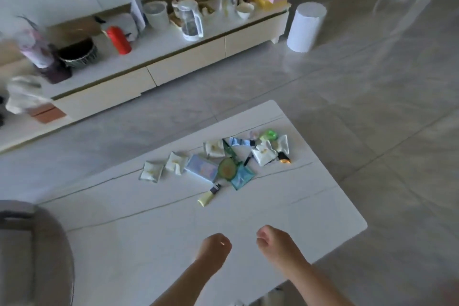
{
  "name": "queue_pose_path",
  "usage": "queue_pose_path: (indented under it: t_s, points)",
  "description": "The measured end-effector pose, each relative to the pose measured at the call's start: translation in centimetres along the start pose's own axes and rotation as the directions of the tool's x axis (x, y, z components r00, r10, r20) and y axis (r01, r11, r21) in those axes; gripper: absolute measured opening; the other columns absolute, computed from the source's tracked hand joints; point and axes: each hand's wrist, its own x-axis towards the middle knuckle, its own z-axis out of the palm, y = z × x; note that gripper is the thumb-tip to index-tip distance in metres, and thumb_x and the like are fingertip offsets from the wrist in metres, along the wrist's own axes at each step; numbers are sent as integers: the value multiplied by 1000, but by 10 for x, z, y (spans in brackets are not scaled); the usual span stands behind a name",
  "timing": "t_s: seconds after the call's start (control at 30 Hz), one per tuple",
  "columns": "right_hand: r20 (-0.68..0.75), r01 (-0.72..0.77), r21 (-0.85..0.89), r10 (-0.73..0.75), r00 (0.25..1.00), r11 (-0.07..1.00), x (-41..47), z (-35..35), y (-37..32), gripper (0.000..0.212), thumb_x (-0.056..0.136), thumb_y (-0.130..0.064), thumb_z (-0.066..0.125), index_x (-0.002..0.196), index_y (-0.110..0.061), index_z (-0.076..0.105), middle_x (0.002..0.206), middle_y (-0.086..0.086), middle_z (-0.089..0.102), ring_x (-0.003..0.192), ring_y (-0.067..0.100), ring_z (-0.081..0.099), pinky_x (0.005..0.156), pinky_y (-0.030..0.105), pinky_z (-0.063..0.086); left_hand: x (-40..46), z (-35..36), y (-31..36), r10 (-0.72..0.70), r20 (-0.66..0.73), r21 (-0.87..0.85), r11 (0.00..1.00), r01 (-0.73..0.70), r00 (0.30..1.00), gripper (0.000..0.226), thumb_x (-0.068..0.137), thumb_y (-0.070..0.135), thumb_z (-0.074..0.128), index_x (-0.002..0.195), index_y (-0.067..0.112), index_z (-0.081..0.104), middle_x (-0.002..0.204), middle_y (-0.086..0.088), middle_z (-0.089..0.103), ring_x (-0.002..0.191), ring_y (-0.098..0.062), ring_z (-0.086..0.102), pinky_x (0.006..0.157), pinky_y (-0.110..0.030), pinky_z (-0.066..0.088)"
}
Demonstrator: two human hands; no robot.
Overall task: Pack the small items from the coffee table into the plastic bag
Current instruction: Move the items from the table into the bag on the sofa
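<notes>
A scatter of small items lies on the white coffee table [154, 243]: several white sachets [151, 171], a pale blue packet [202, 167], a round green item [227, 169], a teal packet [242, 176], a yellow tube [207, 197] and a bright green item [269, 135]. My left hand [214, 247] and my right hand [273, 240] hover over the table's near part, well short of the items. Both hands have curled fingers and hold nothing. No plastic bag is in view.
A long low cabinet [188, 67] across the floor carries a kettle [190, 20], a red bottle [119, 40], bowls and bottles. A white cylindrical bin [305, 27] stands beside it. A grey chair [29, 251] sits at the table's left.
</notes>
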Motion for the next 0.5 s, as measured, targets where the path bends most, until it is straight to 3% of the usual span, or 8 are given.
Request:
queue_pose_path:
  t_s: [0.17,0.33,0.5]
  points:
    - [46,39,-28,-37,998,999,83,15,-16,29,94,-25,48,119,-14,57,125,-2,62,115,11,56,91,19,41,73,-17,-16,-69,-115,-84,995,60,991,13,88,30,51,89,29,64,96,1,69,86,-18,66,67,-21,46]
    - [46,16,-58,-13,999,998,174,28,-5,30,94,-23,50,122,-12,56,127,4,57,118,17,54,96,22,42,159,-14,-23,-76,-204,-125,991,51,976,26,91,31,55,114,24,64,117,1,65,104,-19,62,81,-22,45]
    - [-30,58,-194,-65,997,979,260,34,5,38,93,-25,52,128,-11,51,131,8,53,120,24,50,96,29,41,238,-3,-31,-45,-306,-68,997,25,951,37,91,22,53,127,19,57,132,-3,56,116,-25,53,93,-29,44]
